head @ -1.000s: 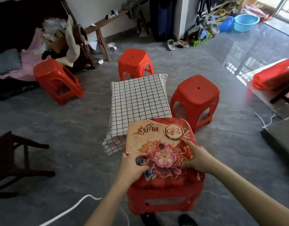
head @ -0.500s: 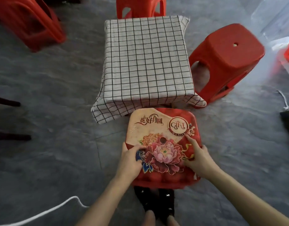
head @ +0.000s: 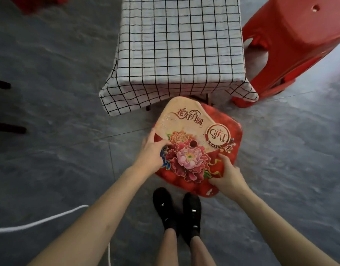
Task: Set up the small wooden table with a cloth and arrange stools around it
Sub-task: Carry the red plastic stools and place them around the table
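Note:
The small table point(head: 179, 45) stands ahead under a white cloth with a black grid, its corners hanging down. Directly before its near edge is a red plastic stool point(head: 225, 129) with a flowered cardboard sheet point(head: 186, 135) lying on its seat. My left hand point(head: 153, 152) grips the stool's left edge, thumb on the cardboard. My right hand point(head: 226, 173) grips the near right corner. A second red stool point(head: 292, 48) stands at the table's right side.
Grey tiled floor all round. My two black shoes point(head: 177, 210) are just behind the held stool. A white cord point(head: 36, 221) runs over the floor at lower left. Dark chair legs point(head: 6, 106) poke in at the left edge. Another red stool point(head: 40, 2) shows at top left.
The view has closed in and tipped down toward the table. The stool in my hands has turned clockwise and come close to the table's near edge.

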The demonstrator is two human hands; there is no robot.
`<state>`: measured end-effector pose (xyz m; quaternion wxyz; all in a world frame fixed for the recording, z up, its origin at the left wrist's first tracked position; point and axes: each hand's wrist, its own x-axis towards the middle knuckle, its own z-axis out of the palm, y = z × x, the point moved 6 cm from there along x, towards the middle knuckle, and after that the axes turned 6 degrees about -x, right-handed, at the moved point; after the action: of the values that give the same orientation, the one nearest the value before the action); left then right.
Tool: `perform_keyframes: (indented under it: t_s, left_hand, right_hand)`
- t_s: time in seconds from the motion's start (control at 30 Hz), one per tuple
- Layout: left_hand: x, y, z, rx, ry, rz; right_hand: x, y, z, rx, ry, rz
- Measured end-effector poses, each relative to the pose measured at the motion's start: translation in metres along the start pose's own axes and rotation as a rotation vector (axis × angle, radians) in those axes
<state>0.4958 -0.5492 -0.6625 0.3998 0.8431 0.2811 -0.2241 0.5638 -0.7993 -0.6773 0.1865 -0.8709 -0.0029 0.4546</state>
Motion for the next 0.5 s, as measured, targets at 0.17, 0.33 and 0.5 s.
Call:
perform_keyframes:
  t_s: [0.17,0.33,0.5]
  left_hand:
    - [-0.039,0.037,-0.033,0.230,0.021,0.048]
    - [-0.102,0.095,-0.091,0.317,0.122,0.050]
    - [-0.171,0.170,-0.161,0.348,0.284,0.070]
  right_hand:
    - [-0.038,-0.044,-0.047,-0.232,-0.011,-0.099]
    - [-0.115,-0.114,-0.122,-0.418,0.137,-0.327]
    - [-0.204,-0.173,-0.194,-0.626,0.331,-0.523]
